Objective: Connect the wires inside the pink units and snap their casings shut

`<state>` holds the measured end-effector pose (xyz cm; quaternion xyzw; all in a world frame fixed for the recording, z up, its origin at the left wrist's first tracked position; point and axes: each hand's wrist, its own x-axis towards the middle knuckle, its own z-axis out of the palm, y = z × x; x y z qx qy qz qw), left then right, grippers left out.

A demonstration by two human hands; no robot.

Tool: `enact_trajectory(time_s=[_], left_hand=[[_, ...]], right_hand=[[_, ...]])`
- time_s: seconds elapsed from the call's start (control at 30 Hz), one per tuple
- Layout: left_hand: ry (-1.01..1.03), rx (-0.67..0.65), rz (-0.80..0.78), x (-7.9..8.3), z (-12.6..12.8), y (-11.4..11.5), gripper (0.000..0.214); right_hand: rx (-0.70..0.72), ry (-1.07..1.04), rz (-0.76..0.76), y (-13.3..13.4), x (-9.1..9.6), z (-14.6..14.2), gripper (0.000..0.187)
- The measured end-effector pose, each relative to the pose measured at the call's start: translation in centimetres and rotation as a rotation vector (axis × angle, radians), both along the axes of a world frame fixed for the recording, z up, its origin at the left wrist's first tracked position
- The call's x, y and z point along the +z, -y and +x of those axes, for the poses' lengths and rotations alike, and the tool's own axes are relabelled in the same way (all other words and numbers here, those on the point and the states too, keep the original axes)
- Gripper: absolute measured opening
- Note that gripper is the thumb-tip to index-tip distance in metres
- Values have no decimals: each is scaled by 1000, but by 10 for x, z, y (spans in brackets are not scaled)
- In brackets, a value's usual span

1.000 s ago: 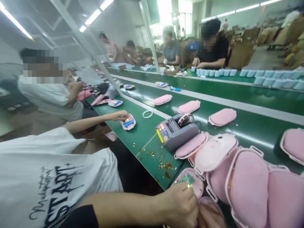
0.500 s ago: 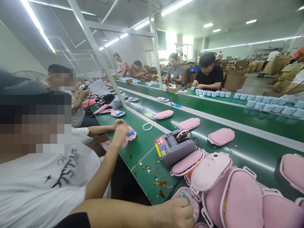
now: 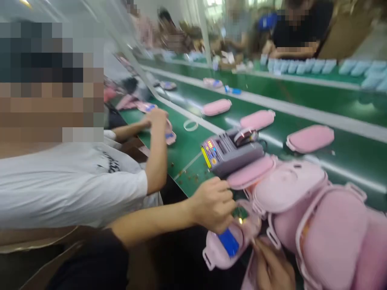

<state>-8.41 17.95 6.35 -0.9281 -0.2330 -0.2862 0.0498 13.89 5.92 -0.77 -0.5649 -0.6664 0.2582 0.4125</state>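
pink casing point(image 3: 215, 253), one, fitted with a blue block point(image 3: 229, 242): tilted, near the edge of the green table point(image 3: 187, 147), between the two hands. left hand point(image 3: 213, 204), one: fingers curled at the casing's upper edge; blur hides whether it grasps anything. right hand point(image 3: 271, 264), one: fingertips bent beside the casing's right side; grip cannot be told. grey tape dispenser point(image 3: 237, 155), one: beyond the left hand, panel lit. pink shells point(image 3: 335, 237), heaped: right of the casing.

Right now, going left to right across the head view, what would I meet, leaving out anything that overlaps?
Co-worker's white shirt → left hand → right hand → rightmost pink case.
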Motion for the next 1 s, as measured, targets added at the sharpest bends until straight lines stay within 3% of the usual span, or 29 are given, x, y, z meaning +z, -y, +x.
enact_trajectory(time_s=[0.07,0.17,0.27,0.37,0.53,0.8,1.0], left_hand=[[-42,2,-203,8,-12,12,24],[80,47,-427,-4,-18,29,18],[261,63,-556,-22,-7,46,12],[306,57,-616,-31,8,58,14],[188,21,-540,-28,17,58,16],[-186,-48,-276,-14,20,49,15],[-225,-101,-259,-14,32,49,18]], right_hand=[[41,-23,-27,5,5,-4,30],[47,-92,-21,2,11,-9,24],[47,-100,-21,-2,14,-11,20],[46,-96,-9,-1,17,-12,20],[89,-106,16,-2,18,-9,21],[200,114,169,-5,13,-6,21],[382,218,240,-4,-14,15,18]])
